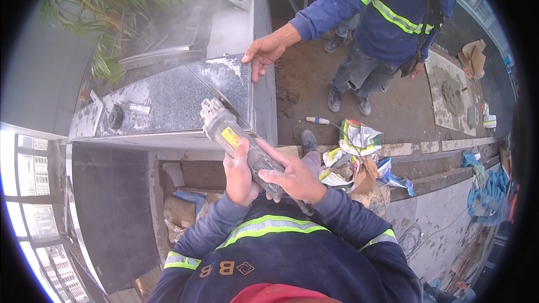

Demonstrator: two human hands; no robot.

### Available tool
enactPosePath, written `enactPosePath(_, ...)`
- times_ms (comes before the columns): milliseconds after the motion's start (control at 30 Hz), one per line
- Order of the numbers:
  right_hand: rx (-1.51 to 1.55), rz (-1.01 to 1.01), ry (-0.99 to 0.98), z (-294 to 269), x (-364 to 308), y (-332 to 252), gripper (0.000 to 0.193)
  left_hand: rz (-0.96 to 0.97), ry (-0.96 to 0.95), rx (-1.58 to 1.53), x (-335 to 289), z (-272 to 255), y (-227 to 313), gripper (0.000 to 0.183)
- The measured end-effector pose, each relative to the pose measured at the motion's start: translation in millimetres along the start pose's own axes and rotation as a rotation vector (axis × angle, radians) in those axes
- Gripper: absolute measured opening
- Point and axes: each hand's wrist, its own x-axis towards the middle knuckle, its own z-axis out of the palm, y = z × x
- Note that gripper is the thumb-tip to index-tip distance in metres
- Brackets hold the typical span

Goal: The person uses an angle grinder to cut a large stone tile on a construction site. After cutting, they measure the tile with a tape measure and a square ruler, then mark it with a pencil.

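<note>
My left hand [240, 177] and my right hand [295, 174] are both wrapped round a dusty grey angle grinder [242, 146] with a yellow label. The grinder points away from me, its head over the near edge of a dark speckled stone slab [168, 98]. Its thin disc [229, 104] stands on edge at the slab, in line with a straight cut running toward the far left side. Pale dust hangs over the work. A co-worker's hand [265, 53] rests on the slab's far right corner, past the cut.
A black round disc [116, 116] and a metal square [96, 109] lie on the slab's left end. Palm leaves [112, 0] overhang the far left. To the right, torn bags [359, 137] lie near a cable connector [318, 120]. The co-worker [387, 22] stands beyond; a mortar-smeared board [441, 87] lies farther right.
</note>
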Motion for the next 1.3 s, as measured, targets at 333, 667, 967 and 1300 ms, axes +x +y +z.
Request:
enactPosePath(333,-0.048,-0.025,-0.02,6,-13,-15,0.078,0.009,0.011,-0.017,-10,5,-2,0.037)
enactPosePath(667,-0.096,0.008,0.0,3,-10,-11,0.078,0.015,0.014,-0.021,-5,0,-5,0.036)
enactPosePath(967,-0.071,-0.016,-0.001,4,-11,-12,0.078,-0.019,0.011,-0.047,-9,3,-2,0.037)
enactPosePath(1300,-0.092,-0.019,-0.009,-2,-16,-3,0.079,0.028,-0.002,0.01,-9,-2,-11,0.038)
